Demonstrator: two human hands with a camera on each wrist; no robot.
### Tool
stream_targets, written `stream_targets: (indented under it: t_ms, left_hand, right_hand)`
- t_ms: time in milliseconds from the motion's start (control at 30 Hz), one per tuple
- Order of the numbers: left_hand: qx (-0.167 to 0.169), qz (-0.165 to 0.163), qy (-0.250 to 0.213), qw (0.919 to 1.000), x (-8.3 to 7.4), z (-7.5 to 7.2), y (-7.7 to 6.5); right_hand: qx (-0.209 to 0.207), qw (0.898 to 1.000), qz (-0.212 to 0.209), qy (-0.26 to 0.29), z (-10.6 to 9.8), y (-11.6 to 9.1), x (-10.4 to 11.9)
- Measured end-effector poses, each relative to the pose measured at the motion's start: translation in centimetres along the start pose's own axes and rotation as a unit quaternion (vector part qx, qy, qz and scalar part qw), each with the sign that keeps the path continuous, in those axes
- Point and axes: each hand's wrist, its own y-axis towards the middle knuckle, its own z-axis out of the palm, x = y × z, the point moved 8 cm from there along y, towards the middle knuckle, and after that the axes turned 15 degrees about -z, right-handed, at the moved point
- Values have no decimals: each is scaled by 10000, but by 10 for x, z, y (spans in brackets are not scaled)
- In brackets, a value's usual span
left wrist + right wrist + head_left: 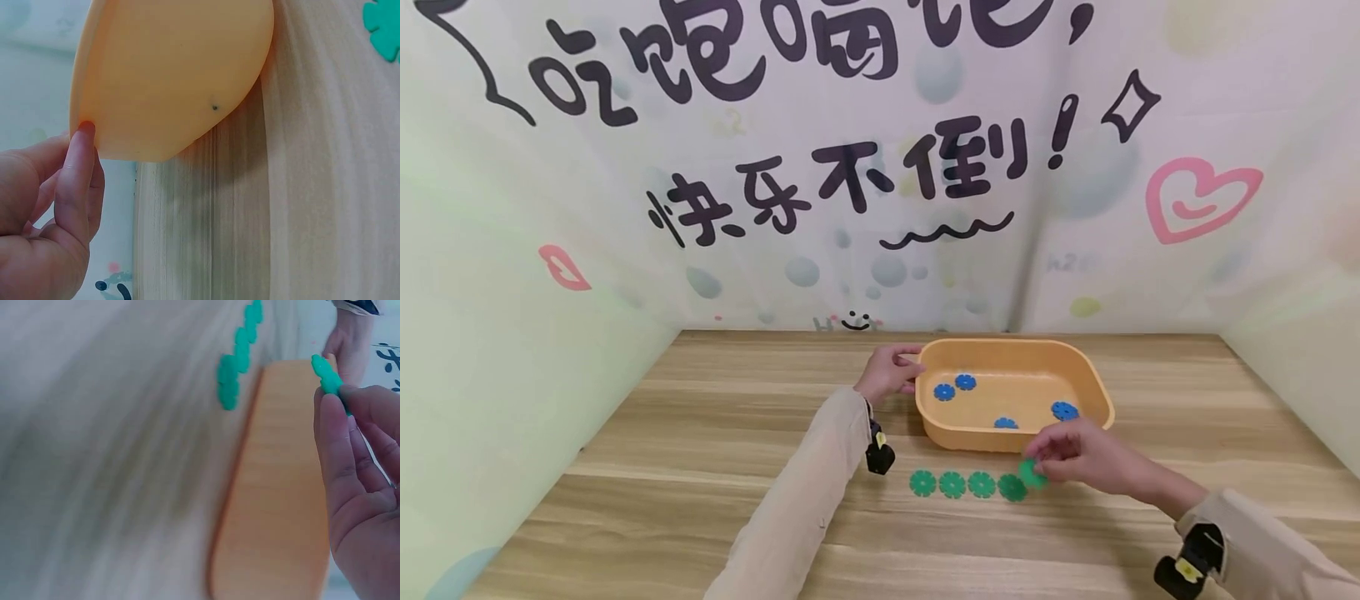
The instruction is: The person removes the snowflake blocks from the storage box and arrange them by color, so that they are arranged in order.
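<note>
The right hand [1086, 460] pinches a green flower disc [1032, 473] just above the right end of a row of four green discs [967, 484] on the counter [700, 467], near the orange tray [947, 437]. The left hand [887, 372] holds the tray's rim with curled fingers. Best to keep the disc flat, lower it in line just beside the last one, and let go only once it rests

Head cam high, facing down-fwd, wrist cams close, low, all share orange tub [1078, 367].
</note>
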Motion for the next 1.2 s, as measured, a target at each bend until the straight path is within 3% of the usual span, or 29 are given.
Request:
stream_targets:
  t_ms: [267, 567, 867, 1200]
  left_hand:
    - [39, -14, -42, 10000, -1, -1, 1]
    - [45, -86, -50, 9999, 2, -1, -2]
    - [2, -53, -35, 10000, 1, -1, 0]
    - [43, -38, -15, 10000, 1, 0, 0]
  right_hand:
    - [-23, 9991, 412, 71, 7, -16, -19]
    - [-168, 9943, 994, -332, 7, -27, -40]
    - [-409, 9885, 824, -1199, 3, -29, -42]
    - [-445, 9817, 980, -1571, 2, -28, -41]
